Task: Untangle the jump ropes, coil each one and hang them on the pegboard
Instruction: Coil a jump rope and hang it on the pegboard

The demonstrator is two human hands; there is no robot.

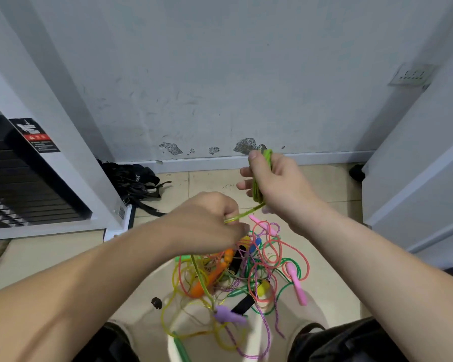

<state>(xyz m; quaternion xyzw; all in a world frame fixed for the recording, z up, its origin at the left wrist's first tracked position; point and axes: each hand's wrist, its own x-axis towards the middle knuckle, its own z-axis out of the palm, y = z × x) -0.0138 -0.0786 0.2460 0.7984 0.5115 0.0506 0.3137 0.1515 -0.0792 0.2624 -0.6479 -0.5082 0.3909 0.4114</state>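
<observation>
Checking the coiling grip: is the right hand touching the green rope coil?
Touching. The head view shows the right hand closed around the green rope coil, thumb pressed on its loops.

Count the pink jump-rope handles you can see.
2: one pink handle lies at the pile's right edge; the other lies at its top, just below the right hand. Others may be hidden in the tangle.

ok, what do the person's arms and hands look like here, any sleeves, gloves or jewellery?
Both forearms are bare to the frame edge, no sleeves in view. The left hand and right hand wear no gloves; no rings, watch or wristbands are visible.
</observation>
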